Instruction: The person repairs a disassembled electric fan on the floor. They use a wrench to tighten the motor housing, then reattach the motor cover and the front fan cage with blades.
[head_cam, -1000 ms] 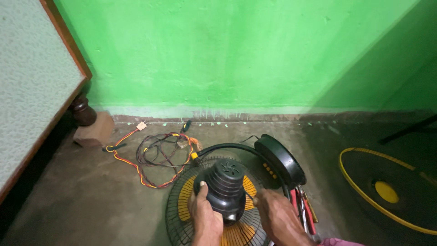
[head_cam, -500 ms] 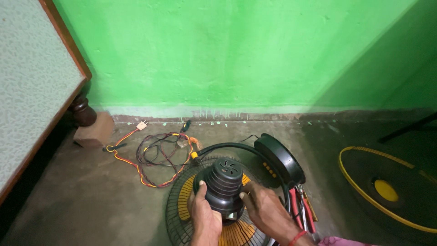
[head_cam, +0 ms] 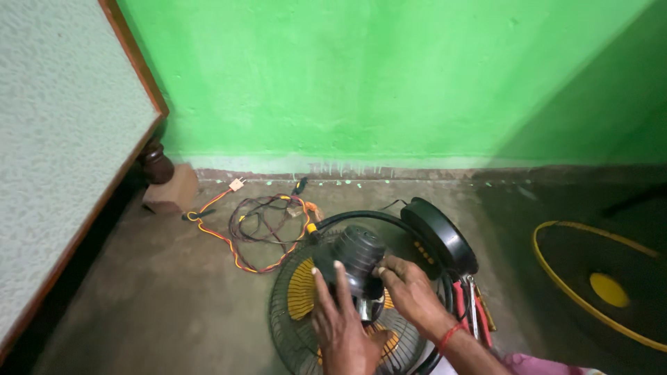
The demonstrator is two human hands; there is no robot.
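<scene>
A black fan motor housing [head_cam: 353,258] stands over a black wire fan guard [head_cam: 292,326] with yellow blades [head_cam: 303,290] underneath, on the concrete floor. My left hand [head_cam: 342,326] lies flat against the near side of the motor housing, fingers spread upward. My right hand [head_cam: 410,292] grips the housing's right side with its fingers curled; a red thread circles its wrist. Just right of the motor, the fan's round black base [head_cam: 440,235] tilts on its edge.
A tangle of red, yellow and black wires [head_cam: 258,228] lies left of the fan. Red-handled pliers [head_cam: 470,310] rest by the base. A second guard with a yellow rim [head_cam: 596,283] lies at right. A bed with a patterned cover [head_cam: 62,139] and a brick [head_cam: 169,192] stand at left.
My right hand moved left from the floor side onto the motor housing. My left hand shifted up along the housing. The fan stayed in place.
</scene>
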